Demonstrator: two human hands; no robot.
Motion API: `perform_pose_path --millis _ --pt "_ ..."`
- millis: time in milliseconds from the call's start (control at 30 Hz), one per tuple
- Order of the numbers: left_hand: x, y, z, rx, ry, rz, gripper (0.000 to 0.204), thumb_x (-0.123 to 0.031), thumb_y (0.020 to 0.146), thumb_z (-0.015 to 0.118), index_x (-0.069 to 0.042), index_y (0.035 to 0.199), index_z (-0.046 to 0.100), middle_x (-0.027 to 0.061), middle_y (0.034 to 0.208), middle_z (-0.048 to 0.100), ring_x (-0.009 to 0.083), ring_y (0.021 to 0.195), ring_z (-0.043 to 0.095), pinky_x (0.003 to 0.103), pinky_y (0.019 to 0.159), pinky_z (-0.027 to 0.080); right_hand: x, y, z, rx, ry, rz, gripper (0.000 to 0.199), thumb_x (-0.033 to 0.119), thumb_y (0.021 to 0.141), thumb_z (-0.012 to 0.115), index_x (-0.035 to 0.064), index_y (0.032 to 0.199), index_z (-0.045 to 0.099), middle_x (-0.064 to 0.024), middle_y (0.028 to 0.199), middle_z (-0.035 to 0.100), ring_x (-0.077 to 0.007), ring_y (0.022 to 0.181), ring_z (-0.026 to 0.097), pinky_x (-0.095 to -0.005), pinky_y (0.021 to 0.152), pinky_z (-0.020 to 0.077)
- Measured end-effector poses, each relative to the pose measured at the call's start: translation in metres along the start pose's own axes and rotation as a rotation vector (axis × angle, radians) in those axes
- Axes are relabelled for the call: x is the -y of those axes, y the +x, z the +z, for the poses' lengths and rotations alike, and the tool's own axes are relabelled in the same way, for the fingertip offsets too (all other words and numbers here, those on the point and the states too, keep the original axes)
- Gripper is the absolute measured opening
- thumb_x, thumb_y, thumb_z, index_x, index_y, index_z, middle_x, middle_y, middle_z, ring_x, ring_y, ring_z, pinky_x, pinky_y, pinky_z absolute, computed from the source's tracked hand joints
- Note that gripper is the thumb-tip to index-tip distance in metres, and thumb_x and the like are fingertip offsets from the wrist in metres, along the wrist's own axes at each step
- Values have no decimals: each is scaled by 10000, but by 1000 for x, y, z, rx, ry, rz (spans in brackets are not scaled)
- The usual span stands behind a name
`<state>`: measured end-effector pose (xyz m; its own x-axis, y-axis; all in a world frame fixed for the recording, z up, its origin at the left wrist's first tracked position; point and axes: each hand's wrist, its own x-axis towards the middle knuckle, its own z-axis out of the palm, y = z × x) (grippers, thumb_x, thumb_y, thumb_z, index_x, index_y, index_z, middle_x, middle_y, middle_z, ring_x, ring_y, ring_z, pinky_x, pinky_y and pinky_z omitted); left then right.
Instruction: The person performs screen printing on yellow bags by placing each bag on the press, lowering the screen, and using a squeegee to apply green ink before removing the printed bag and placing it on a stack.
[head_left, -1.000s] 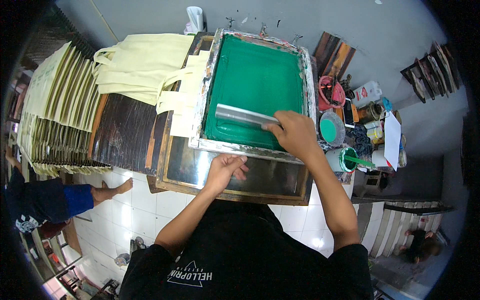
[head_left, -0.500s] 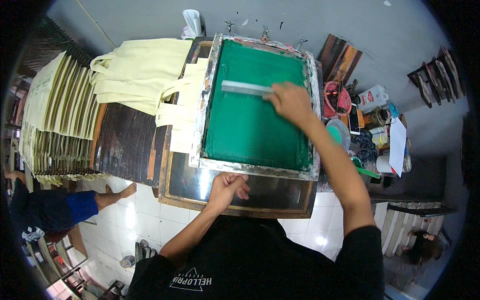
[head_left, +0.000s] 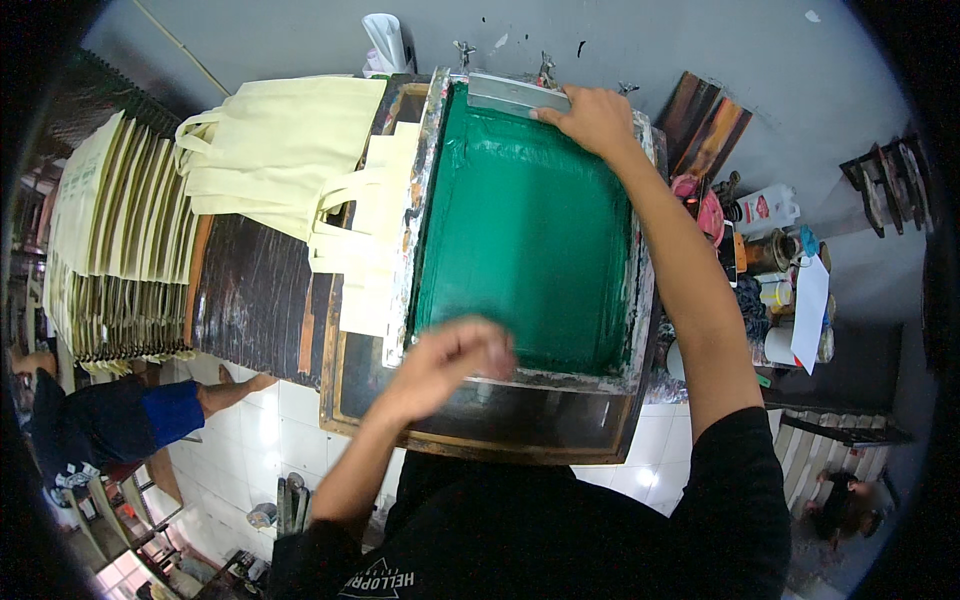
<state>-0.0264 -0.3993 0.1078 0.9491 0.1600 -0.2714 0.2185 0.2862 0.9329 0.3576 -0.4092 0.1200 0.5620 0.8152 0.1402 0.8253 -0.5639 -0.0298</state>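
Observation:
A screen-printing frame with a green mesh lies on the table in front of me, its rim stained with old ink. At the frame's far end, my right hand is closed on the right end of a grey squeegee, which lies across the far part of the mesh. Ridges of wet green ink show just below the squeegee. Over the frame's near left corner hovers my left hand; its fingers look bent but are smeared by motion. A cream tote bag sticks out from under the frame's left side.
Cream tote bags are piled on the dark table at left, beside a rack of hanging bags. Bottles and tins crowd the right side. Metal clamps stand behind the frame. Another person is at far left.
My right hand has pushed the squeegee from the upper middle of the mesh to its far end. My left hand has risen from below the frame's near edge to over its corner.

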Motion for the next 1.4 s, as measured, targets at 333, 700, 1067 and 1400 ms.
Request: perform_pose_path --millis 333,700,1067,1400 --pt "-97 219 -95 -368 1290 626 317 -223 871 737 -48 1134 711 199 1039 719 392 944 684 462 854 534 16 -46 4 -111 19 -70 659 706 817 644 56 881 734 -175 750 711 -380 716 707 -497 638 547" --pt "-71 155 -73 -300 1238 485 229 -237 861 751 -83 1031 757 195 882 720 367 804 699 431 735 536 45 -113 -22 79 19 -60 599 643 850 637 54 911 729 -170 825 731 -361 757 716 -492 679 552" --pt "-32 28 -30 -220 1198 422 161 -148 849 756 -34 962 754 165 879 719 347 809 677 420 739 528 89 -242 -11 -84 162 -144 597 644 834 662 55 753 610 -139 701 631 -351 666 663 -463 569 509" --pt "34 -42 -36 -371 1229 573 954 -323 686 892 -84 1471 405 176 1467 486 361 1396 404 528 1174 239 107 -301 -13 -173 116 -252 214 277 801 695 98 865 598 -65 867 606 -254 793 621 -399 660 506"
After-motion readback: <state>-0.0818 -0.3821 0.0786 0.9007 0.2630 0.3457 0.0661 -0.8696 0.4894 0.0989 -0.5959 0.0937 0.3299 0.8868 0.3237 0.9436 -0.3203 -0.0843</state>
